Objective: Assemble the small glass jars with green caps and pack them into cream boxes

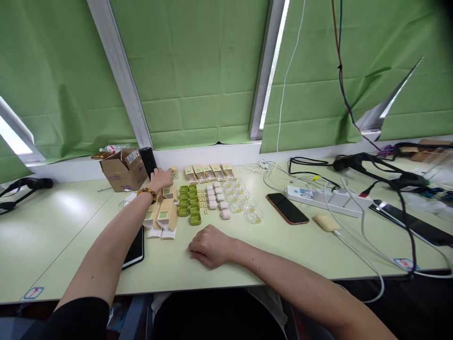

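My left hand (162,179), with a beaded bracelet at the wrist, reaches to the back left of the table. Its fingers close at a small cream paper box (173,173); the grip is partly hidden. Below it stand more open-flapped boxes (167,213). My right hand (211,245) rests on the table in a loose fist, with nothing seen in it. Beyond it lie rows of green square cups (195,218), tiny yellow pieces (203,205), pale pink blocks (225,214) and clear plastic cups (255,216). Several cream boxes (208,173) line the back.
A brown carton (123,171) and a black cylinder (147,160) stand at the back left. A dark tablet (136,250) lies under my left forearm. To the right are a phone (287,208), a cream case (326,222), a power strip (325,200) and loose cables.
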The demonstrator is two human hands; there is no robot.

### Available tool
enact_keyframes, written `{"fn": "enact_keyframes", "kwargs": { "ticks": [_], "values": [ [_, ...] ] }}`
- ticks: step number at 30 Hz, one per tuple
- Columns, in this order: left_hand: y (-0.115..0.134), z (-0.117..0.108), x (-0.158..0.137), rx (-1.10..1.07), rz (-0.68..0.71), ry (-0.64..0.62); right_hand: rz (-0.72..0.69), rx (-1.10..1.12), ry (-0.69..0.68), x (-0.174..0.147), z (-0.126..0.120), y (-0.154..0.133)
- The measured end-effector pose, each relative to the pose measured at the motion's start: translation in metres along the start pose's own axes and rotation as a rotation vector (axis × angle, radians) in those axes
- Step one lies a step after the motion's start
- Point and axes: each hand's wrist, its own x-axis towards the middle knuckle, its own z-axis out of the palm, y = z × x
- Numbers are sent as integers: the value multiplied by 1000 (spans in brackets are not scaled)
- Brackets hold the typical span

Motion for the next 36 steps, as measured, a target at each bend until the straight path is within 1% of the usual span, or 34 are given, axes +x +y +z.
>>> {"fn": "enact_keyframes", "kwargs": {
  "ticks": [3, 6, 11, 17, 23, 25, 27, 32, 36],
  "values": [
    [3, 19, 29, -24, -46, -64, 0, -5, -2, 0, 0, -1],
    [7, 34, 49, -45, -85, -96, -14, -11, 9, 0, 2, 0],
    [16, 48, 72, -56, -128, -113, -51, -23, 21, 0, 5, 0],
    [19, 48, 83, -46, -119, -114, -67, -24, -5, 1, 4, -1],
    [22, 52, 77, -69, -93, -75, -74, -35, 2, 2, 2, -1],
    [22, 50, 71, -85, -66, -40, -77, -38, 3, 2, 1, -1],
    [21, 42, 64, -107, -29, 10, -83, -42, 8, 2, -1, 0],
    [18, 7, 41, -217, 97, 168, -93, -83, 80, 2, -9, 3],
    [26, -18, 7, -363, 251, 299, -78, -146, 191, -2, -28, 9]
  ]
}}
